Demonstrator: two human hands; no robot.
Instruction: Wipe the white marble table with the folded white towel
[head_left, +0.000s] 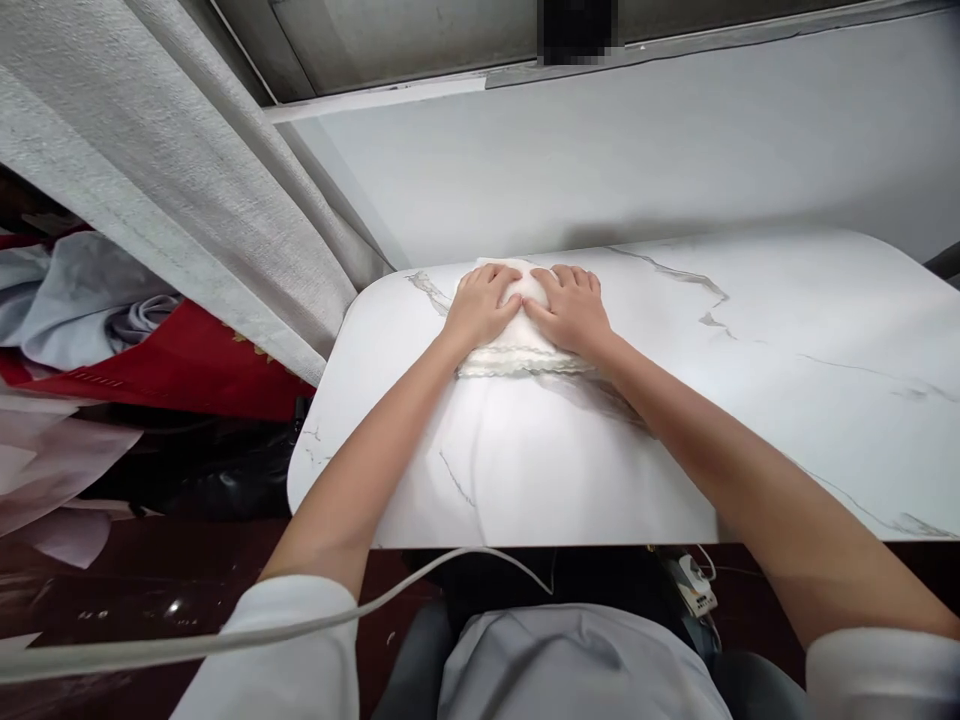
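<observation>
A folded white cloth (517,353) with a wavy, frilled front edge lies near the back of the white marble-patterned table (787,420). My left hand (484,305) rests on its left side, fingers spread and pointing away from me. On the right side, my right hand (574,310) lies over the cloth in the same way, palm down. The two thumbs almost meet in the middle, with a bit of cloth showing between them. Both hands press from above, and neither wraps round the cloth. The layers under my palms are hidden.
A pale wall (637,170) stands behind the table, and a grey-white curtain (187,150) hangs at its left. Further left, a red bag (202,360) holds grey fabric (97,300). A white cable (300,630) crosses before me; a power strip (697,585) sits below the table edge.
</observation>
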